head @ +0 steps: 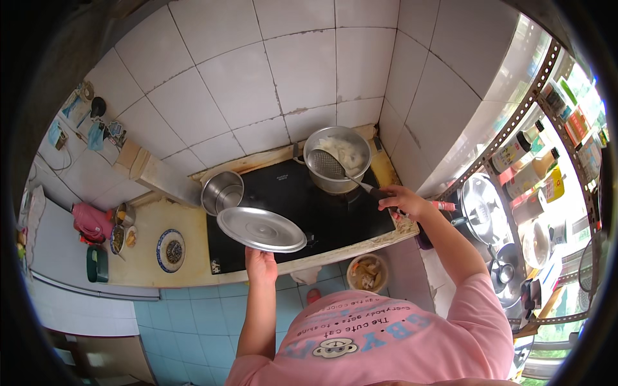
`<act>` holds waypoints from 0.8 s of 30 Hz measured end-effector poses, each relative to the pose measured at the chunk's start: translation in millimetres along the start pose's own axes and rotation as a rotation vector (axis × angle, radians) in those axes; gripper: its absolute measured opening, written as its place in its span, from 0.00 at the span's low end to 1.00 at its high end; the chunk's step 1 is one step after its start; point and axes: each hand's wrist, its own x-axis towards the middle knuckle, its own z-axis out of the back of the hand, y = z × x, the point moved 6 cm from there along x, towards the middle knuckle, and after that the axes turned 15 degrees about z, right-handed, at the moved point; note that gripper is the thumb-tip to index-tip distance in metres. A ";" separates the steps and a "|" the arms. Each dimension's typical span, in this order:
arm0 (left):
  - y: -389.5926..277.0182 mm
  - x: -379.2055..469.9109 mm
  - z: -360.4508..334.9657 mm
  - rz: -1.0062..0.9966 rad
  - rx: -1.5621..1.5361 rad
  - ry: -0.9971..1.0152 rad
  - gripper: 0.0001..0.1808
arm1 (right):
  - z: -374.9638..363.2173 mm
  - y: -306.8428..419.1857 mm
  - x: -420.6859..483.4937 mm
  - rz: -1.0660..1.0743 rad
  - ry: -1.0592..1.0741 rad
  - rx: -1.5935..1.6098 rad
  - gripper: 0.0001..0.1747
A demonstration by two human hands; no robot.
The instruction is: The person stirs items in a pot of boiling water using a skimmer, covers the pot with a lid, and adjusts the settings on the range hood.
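Note:
My left hand [261, 265] holds a round metal pot lid [263, 229] from beneath, its inner side facing up, over the front left of the black stovetop [270, 193]. In my right hand [403, 200] is the dark handle of a metal skimmer [327, 164]. The skimmer's perforated head rests inside a metal pot [333, 186], at its left side. Pale pieces of food in cloudy liquid [345, 149] fill part of that pot; exactly what they are is hard to tell. A second metal pot [215, 195], smaller and without visible contents, stands at the stovetop's left edge, close to the lid.
Left on the counter [140, 270] are a blue-rimmed plate of dark food [171, 251], small bowls [117, 240], a green container [97, 264] and a pink kettle [94, 222]. A waste bucket [368, 272] stands on the floor. Metal shelving [524, 116] with bottles and pans lines the right.

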 end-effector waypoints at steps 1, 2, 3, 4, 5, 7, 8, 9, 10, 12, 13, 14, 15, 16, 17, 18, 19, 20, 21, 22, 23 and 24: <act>-0.2 0.1 0.7 0.000 -0.002 0.000 0.17 | -0.4 -0.3 3.4 -0.011 -0.013 0.017 0.26; -0.4 0.3 0.7 -0.001 0.000 0.009 0.17 | 0.0 -0.9 6.9 -0.022 -0.027 0.033 0.26; -0.6 0.3 0.8 -0.002 0.004 0.017 0.16 | 0.4 -2.0 11.3 -0.022 -0.027 0.033 0.26; -0.5 0.4 1.1 -0.001 0.004 0.017 0.16 | 1.2 -4.2 16.2 -0.036 -0.034 0.071 0.26; -0.4 0.5 1.3 -0.003 -0.002 0.019 0.16 | 2.3 -6.5 20.7 -0.050 -0.041 0.110 0.25; -0.1 0.3 1.2 -0.003 -0.005 0.019 0.16 | 5.8 -10.4 28.3 -0.057 -0.072 0.137 0.25; 0.2 0.0 1.9 -0.003 -0.001 0.004 0.16 | 8.6 -13.1 32.2 -0.064 -0.103 0.164 0.24; 0.2 -0.8 0.5 -0.002 0.004 -0.009 0.16 | 12.0 -16.9 36.9 -0.064 -0.104 0.164 0.24; 0.5 -1.8 -1.6 0.000 0.005 -0.009 0.16 | 16.7 -21.4 41.5 -0.063 -0.122 0.184 0.24; -0.1 -3.9 -4.9 -0.008 -0.003 -0.014 0.16 | 24.7 -26.2 47.6 -0.062 -0.138 0.204 0.24; -0.3 -3.2 -3.4 -0.009 -0.002 -0.014 0.16 | 28.4 -27.3 49.6 -0.062 -0.148 0.202 0.24; -0.3 -1.8 -0.9 -0.005 0.001 -0.009 0.16 | 32.3 -28.6 50.7 -0.061 -0.159 0.200 0.24; -0.8 -1.7 -0.6 -0.002 0.003 -0.005 0.16 | 32.7 -25.7 50.0 -0.061 -0.158 0.200 0.24; -0.9 -1.6 -0.3 -0.003 0.003 -0.006 0.16 | 35.7 -22.4 48.2 -0.054 -0.176 0.153 0.24; -1.0 -1.8 -0.3 -0.006 -0.004 -0.003 0.16 | 38.4 -18.7 45.7 -0.046 -0.194 0.107 0.24; -1.4 -2.1 -1.1 -0.010 -0.011 0.001 0.16 | 39.6 -15.3 42.8 -0.045 -0.193 0.106 0.24; -1.7 -1.8 -1.3 -0.011 -0.012 0.002 0.16 | 42.4 -10.5 39.8 -0.012 -0.203 0.062 0.25; -1.9 -1.3 -1.6 -0.010 -0.005 0.005 0.16 | 45.3 -6.8 37.2 0.021 -0.213 0.019 0.26; -1.7 -0.8 -2.3 -0.008 0.002 0.009 0.16 | 47.9 -6.2 34.2 0.022 -0.214 0.018 0.26; -1.4 0.0 -2.8 -0.008 0.001 0.011 0.16 | 53.0 -2.2 31.3 0.080 -0.238 -0.072 0.27; -0.9 1.0 -3.3 -0.006 0.000 0.015 0.15 | 56.9 2.5 27.9 0.138 -0.261 -0.162 0.29; 0.0 1.9 -4.0 -0.003 -0.002 0.018 0.15 | 57.2 6.8 21.8 0.139 -0.264 -0.164 0.29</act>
